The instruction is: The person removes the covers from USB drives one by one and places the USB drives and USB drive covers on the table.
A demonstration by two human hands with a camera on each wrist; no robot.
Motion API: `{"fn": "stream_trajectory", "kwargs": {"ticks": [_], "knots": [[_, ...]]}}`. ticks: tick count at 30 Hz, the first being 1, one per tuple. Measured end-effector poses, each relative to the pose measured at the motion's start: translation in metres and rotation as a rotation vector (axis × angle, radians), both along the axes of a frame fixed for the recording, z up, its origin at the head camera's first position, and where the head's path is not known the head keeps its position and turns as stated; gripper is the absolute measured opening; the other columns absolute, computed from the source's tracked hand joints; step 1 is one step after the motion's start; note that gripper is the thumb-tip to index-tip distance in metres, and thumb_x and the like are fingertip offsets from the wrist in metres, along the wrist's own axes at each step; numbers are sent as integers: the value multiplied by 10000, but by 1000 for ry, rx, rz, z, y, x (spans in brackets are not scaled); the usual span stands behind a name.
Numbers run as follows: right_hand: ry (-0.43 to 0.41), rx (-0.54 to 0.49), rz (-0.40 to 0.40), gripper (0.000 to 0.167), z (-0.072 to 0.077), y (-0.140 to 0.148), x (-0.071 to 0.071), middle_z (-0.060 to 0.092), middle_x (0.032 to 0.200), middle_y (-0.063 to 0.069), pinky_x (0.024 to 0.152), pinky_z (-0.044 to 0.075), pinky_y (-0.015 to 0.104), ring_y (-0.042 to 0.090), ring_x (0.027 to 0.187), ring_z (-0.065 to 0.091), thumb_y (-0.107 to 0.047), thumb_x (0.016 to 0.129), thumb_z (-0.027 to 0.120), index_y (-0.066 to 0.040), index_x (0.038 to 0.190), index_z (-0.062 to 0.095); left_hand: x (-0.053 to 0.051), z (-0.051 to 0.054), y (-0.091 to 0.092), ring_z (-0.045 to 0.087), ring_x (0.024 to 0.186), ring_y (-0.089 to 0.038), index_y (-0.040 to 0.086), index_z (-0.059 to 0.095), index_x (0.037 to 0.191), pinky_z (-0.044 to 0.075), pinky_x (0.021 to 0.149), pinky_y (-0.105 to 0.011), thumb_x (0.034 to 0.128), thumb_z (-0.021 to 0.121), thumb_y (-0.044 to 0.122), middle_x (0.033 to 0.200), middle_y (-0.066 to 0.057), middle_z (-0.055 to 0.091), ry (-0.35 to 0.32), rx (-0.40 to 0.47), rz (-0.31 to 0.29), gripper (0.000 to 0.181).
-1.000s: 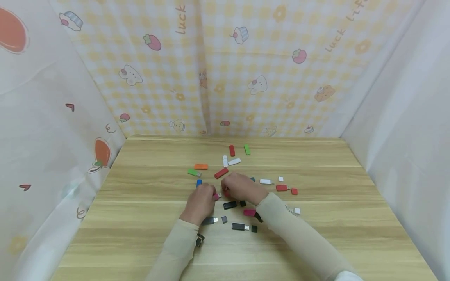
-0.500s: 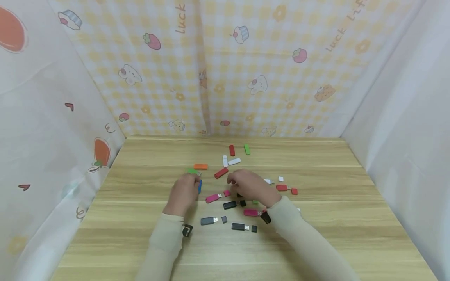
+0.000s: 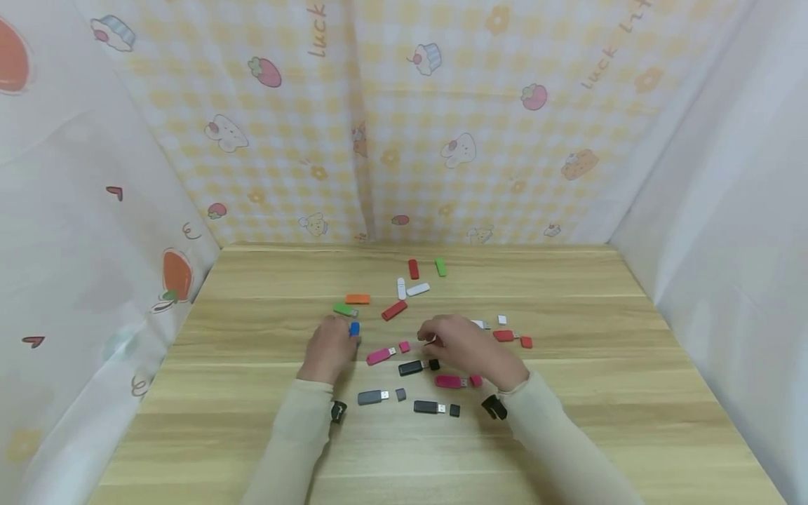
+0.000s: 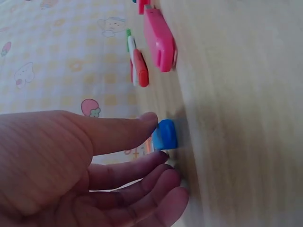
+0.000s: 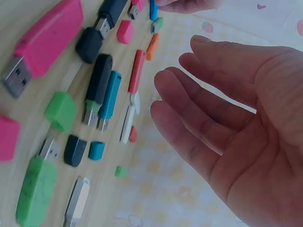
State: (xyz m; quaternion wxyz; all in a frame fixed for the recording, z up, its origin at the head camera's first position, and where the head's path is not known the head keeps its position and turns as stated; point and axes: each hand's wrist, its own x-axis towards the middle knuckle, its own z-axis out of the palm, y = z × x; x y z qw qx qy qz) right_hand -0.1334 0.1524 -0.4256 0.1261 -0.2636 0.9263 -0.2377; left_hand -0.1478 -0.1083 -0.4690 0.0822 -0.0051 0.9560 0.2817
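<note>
My left hand is low over the table, left of centre. Its thumb and index finger pinch a blue USB stick, whose far end sticks out past the fingertips. My right hand hovers right of centre, and in its wrist view the loosely bent fingers hold nothing. Between the hands lies a pink USB stick, its connector bare and its pink cap just beyond. A black USB stick and its cap lie below. A green USB stick sits beyond my left hand.
Nearer me are a grey USB stick, another black one and a magenta one, each beside its cap. Toward the right lies a red stick. An orange stick and several others lie farther back, before a patterned curtain.
My left hand has let go of the pink USB stick and moved left onto the blue one. My right hand has come away from the pink cap and moved slightly right.
</note>
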Motion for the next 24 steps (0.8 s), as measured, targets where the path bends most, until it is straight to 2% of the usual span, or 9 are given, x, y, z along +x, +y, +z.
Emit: {"fn": "stream_trajectory", "kwargs": {"ticks": [1,3,5,7,10,15,17,20,24], "knots": [[-4,-2,-8,206,1,1,0,794,1101,41,904,637,368,145,967,717,-113,1011,764,-60,1209,785,0,-1,0,579,774,-280,-129,723,1067,538,645,-374,1037,689,60,989,-215,637,7,-1,-1,194],[-12,-8,-20,212,1,3,1,792,1091,38,888,635,357,139,954,707,-111,1008,767,-55,1212,785,-1,-1,1,585,781,-282,-128,721,1040,543,643,-373,1038,666,27,1013,-233,656,13,-6,-9,164],[-16,-12,-26,213,1,5,2,787,1071,26,866,630,339,127,934,695,-108,1003,773,-54,1208,786,0,-1,0,582,764,-274,-90,716,921,525,613,-356,1018,643,-32,981,-220,665,16,-21,-29,134],[-15,-16,-26,210,1,6,2,783,1054,15,845,623,321,117,917,683,-109,1000,777,-52,1202,787,0,-1,-1,573,746,-259,-16,677,793,493,590,-337,979,646,-75,924,-176,665,14,-43,-45,198],[-7,-17,-24,210,-1,8,1,783,1044,1,828,615,302,102,906,676,-112,998,780,-59,1201,789,2,0,-1,575,732,-239,38,657,739,484,584,-331,935,656,-106,858,-119,664,14,-56,-57,243],[2,-20,-28,195,-1,9,-1,787,1043,-10,833,620,310,104,912,686,-119,995,786,-76,1185,796,5,2,3,611,795,-231,26,719,936,572,701,-372,953,723,-62,901,-94,688,56,-26,-76,89],[10,-20,-27,193,0,8,-1,787,1050,-11,849,624,316,106,918,688,-127,996,789,-85,1184,798,8,7,7,625,841,-234,17,733,1021,604,779,-399,962,744,-41,953,-99,701,77,-17,-85,84],[30,-20,-14,212,2,4,-2,792,1085,12,866,630,314,112,921,690,-129,998,788,-89,1206,792,14,16,14,627,907,-245,17,746,1067,617,856,-427,982,746,-10,1016,-102,703,112,-10,-100,89],[72,-23,7,285,4,-2,-2,786,1196,86,885,646,339,157,944,715,-108,997,785,-70,1278,752,26,27,23,619,959,-236,38,759,1105,620,893,-424,1012,738,43,1070,-81,687,167,-12,-135,96]]}}
